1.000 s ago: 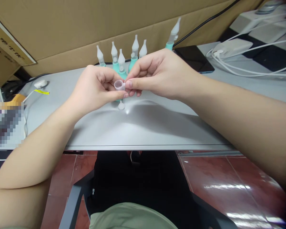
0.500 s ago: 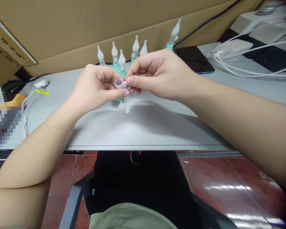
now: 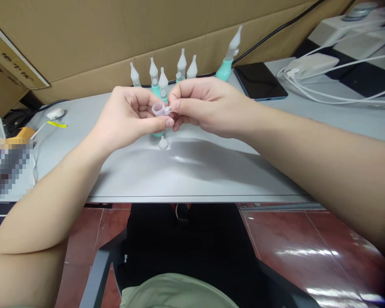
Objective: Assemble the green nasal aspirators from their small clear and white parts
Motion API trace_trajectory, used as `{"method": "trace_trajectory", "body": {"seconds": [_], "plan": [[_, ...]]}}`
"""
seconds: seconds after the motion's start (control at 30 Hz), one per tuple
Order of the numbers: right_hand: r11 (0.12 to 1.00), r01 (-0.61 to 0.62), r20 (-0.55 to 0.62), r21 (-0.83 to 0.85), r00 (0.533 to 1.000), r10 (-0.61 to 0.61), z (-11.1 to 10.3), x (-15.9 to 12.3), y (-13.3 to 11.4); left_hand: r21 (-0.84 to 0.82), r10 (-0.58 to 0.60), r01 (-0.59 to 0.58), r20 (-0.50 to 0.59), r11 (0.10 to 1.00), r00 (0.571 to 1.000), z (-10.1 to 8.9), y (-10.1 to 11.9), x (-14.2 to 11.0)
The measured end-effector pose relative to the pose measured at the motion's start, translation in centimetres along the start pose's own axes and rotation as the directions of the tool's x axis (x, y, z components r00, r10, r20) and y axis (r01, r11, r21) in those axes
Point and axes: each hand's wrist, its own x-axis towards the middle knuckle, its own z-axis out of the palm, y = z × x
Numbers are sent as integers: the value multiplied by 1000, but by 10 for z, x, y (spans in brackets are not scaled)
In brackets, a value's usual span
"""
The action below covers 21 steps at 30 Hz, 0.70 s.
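Note:
In the head view, my left hand (image 3: 128, 112) is closed around a small clear plastic cup-shaped part (image 3: 158, 109), its round opening tilted up toward me. My right hand (image 3: 208, 105) pinches a small clear piece (image 3: 167, 110) at the cup's side; whether it is a separate plug or part of the cup I cannot tell. Just below my left fingers lies a small white cone-shaped tip (image 3: 163, 143) on the table. A teal bulb (image 3: 159, 134) shows partly under that hand. Behind my hands stand several bulb nasal aspirators (image 3: 163, 83) with white tips and teal bulbs, partly hidden.
Another teal aspirator (image 3: 224, 69) leans at the back right, beside a black phone-like device (image 3: 259, 81). White cables (image 3: 327, 100) and a white adapter (image 3: 312, 65) lie farther right. A cardboard wall (image 3: 115, 38) borders the grey table (image 3: 131, 175) at the back.
My right hand has lowered slightly, uncovering more of the teal bulb at the back right. The clear piece at the cup's side shows more plainly. Both hands keep their grip.

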Motion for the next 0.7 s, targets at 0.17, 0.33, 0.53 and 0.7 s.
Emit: {"method": "trace_trajectory", "body": {"seconds": [0.17, 0.33, 0.53, 0.7], "plan": [[994, -67, -16, 85, 998, 68, 4, -1, -3, 37, 44, -44, -1, 998, 999, -3, -6, 0], [986, -106, -28, 128, 993, 110, 6, -3, -10, 64, 144, -145, 17, 987, 989, -6, -18, 5], [980, 19, 53, -200, 999, -9, -3, -10, -22, 106, 113, -120, 70, 987, 991, -14, -12, 3], [933, 83, 295, -351, 955, 26, -8, -19, -25, 181, 88, -120, 175, 976, 981, -32, -6, 4]]}}
